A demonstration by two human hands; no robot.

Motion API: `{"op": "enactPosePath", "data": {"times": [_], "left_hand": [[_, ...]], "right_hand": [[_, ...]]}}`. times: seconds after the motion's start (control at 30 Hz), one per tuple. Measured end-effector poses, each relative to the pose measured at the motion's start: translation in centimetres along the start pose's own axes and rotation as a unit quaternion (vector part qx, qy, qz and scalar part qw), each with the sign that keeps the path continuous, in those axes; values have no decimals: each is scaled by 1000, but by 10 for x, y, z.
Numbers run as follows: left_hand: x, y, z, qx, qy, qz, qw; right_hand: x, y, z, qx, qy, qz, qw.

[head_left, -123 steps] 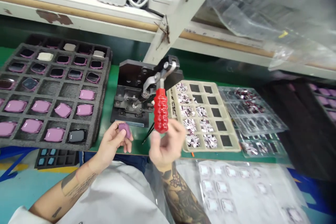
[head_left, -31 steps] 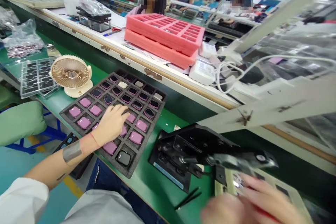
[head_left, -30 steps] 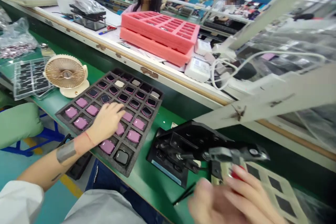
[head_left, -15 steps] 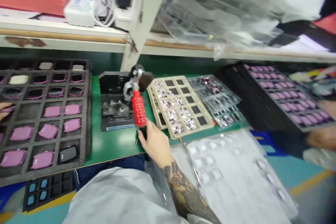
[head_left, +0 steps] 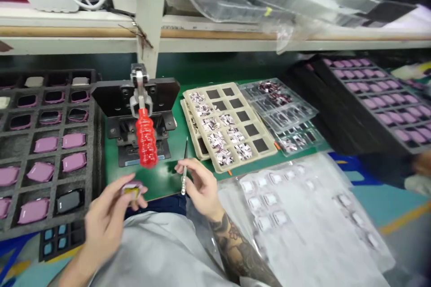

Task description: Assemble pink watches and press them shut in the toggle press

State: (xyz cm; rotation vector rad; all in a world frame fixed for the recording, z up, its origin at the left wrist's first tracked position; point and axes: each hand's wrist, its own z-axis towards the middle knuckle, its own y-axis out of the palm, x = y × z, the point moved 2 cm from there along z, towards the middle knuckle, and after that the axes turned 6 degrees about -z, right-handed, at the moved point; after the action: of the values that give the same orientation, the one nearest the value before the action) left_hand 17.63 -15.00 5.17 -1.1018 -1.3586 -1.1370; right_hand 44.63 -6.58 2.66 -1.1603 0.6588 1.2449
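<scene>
At the lower left my left hand (head_left: pixel 106 217) grips a purple watch case (head_left: pixel 130 187) between thumb and fingers; something yellow shows on its side. My right hand (head_left: pixel 202 186) pinches a slim pen-like tool (head_left: pixel 184 172), its thin dark end pointing up and its silver end down. What exact kind of tool it is, I cannot tell. Behind both hands stands a black clamp fixture (head_left: pixel 134 98), with its red ridged handle (head_left: pixel 147 141) hanging down towards me. A grey foam tray (head_left: pixel 92 184) of purple watch cases lies beside my left hand.
Beige trays (head_left: pixel 218 168) of small parts lie right of the fixture, with clear plastic trays (head_left: pixel 286 112) beyond. A plastic sheet (head_left: pixel 319 215) with white pieces covers the right front. Another purple-filled tray (head_left: pixel 380 98) is far right. A shelf (head_left: pixel 235 45) and post (head_left: pixel 150 13) rise behind.
My left hand has come from the foam tray to the front of the fixture with the watch case. My right hand has left the red handle and lifted the slim tool. The view has swung right.
</scene>
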Motion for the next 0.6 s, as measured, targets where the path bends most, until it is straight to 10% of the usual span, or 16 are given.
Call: {"op": "enactPosePath", "data": {"times": [0.13,0.6], "left_hand": [[-28,49,46,-10,-58,-127,990],[-56,42,49,5,-45,-109,993]], "right_hand": [[-17,12,0,25,-52,-60,997],[12,70,0,109,60,52,991]]}}
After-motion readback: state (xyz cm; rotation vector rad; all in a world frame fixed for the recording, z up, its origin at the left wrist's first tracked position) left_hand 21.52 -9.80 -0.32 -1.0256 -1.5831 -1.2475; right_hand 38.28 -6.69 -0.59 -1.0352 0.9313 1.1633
